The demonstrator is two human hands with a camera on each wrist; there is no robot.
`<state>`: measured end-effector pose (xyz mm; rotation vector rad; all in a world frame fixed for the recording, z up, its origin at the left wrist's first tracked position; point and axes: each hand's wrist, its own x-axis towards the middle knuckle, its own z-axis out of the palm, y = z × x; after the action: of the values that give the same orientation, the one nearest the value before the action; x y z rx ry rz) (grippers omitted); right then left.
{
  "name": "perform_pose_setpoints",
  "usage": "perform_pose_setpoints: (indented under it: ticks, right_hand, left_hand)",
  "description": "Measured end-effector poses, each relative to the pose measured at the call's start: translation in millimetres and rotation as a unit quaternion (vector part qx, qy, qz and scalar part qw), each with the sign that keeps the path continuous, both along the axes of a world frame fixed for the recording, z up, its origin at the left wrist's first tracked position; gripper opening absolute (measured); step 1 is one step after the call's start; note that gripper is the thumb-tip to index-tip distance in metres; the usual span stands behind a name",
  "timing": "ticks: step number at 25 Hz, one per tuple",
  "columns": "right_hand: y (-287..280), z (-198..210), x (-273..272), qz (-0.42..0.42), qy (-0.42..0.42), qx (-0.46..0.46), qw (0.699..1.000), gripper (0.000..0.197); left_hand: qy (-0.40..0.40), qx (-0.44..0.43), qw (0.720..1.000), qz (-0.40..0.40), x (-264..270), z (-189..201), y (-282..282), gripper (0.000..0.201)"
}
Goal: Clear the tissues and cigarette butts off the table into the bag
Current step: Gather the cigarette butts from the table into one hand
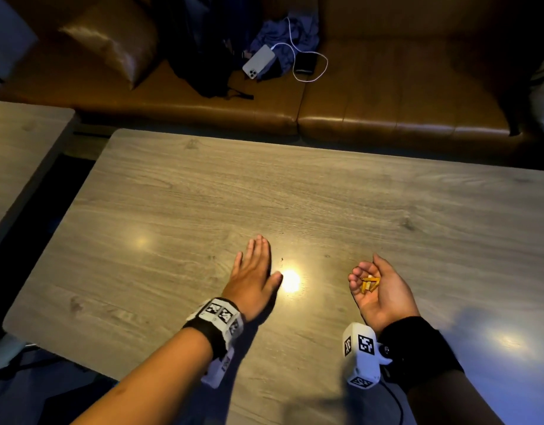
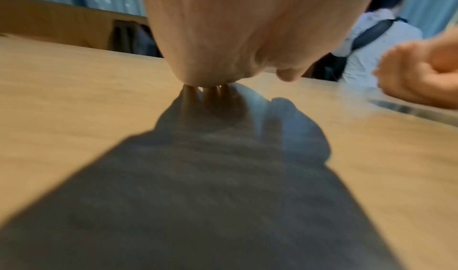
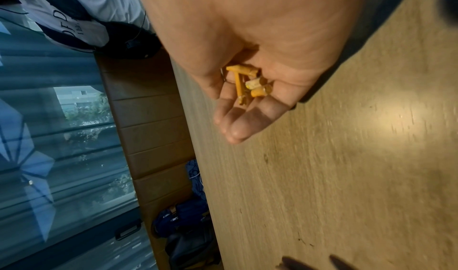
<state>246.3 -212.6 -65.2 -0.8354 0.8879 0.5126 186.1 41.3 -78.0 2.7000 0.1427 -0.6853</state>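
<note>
Head view: left hand (image 1: 253, 279) flat on table (image 1: 326, 194); right hand (image 1: 382, 294), open palm-up, carries cigarette butts (image 1: 370, 283).

The left hand (image 1: 252, 280) lies palm down on the table (image 1: 295, 194). The right hand (image 1: 378, 289) is near it on the right, palm up over the table, with the butts (image 1: 370, 283) lying in it. Beyond both hands, past the table's far edge, runs a sofa (image 1: 387, 118); on its seat, ahead of the left hand, a phone (image 1: 258, 65) lies at the edge of a cloth (image 1: 283, 38), a cable (image 1: 313, 56) running from it, with a backpack (image 1: 197, 56) to their left, a cushion (image 1: 111, 47) further left, and a second table (image 1: 19, 142) well left of that hand.
</note>
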Motion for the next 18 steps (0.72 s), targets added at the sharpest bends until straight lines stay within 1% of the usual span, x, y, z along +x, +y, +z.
perform_pose_setpoints:
  ticks: [3,5,8,10,11,13,15,17,18]
  right_hand:
    - [-5.5,-1.6,-2.0,-0.004,0.02,-0.006,1.0,0.036]
    - [-12.5,-3.7,-1.9,-0.015,0.032,-0.011,0.999,0.037]
    - [-24.8,-7.8,-4.4,-0.021,0.033,-0.013,0.999,0.039]
    - [-34.4,-10.2,-10.3,-0.017,0.025,-0.013,0.999,0.038]
    - [-38.9,-11.9,-14.1,-0.024,0.016,-0.006,1.0,0.037]
    - [-45.3,-15.2,-21.3,-0.037,0.0,0.011,0.999,0.036]
    - [-47.9,-17.3,-26.0,-0.032,0.002,0.018,0.999,0.036]
    - [-45.8,-18.2,-28.5,-0.035,0.001,0.019,0.999,0.036]
    - [-43.7,-18.6,-30.1,-0.04,0.001,0.02,0.999,0.036]
  left_hand:
    - [0.014,0.014,1.0,0.024,32.7,2.5,41.0,0.079]
    - [0.013,0.038,0.999,0.006,65.8,0.7,57.8,0.083]
    - [0.008,0.054,0.997,-0.053,113.7,-2.5,61.6,0.086]
    - [-0.005,0.059,0.991,-0.12,135.4,-3.3,51.1,0.087]
    - [-0.017,0.066,0.984,-0.166,142.2,-2.9,44.2,0.088]
    - [-0.042,0.077,0.961,-0.261,141.5,-1.5,35.2,0.089]
    - [-0.052,0.067,0.938,-0.337,121.7,0.8,31.5,0.09]
    - [-0.051,0.061,0.92,-0.383,90.0,3.6,29.5,0.092]
    - [-0.048,0.06,0.916,-0.394,72.9,4.5,28.1,0.092]
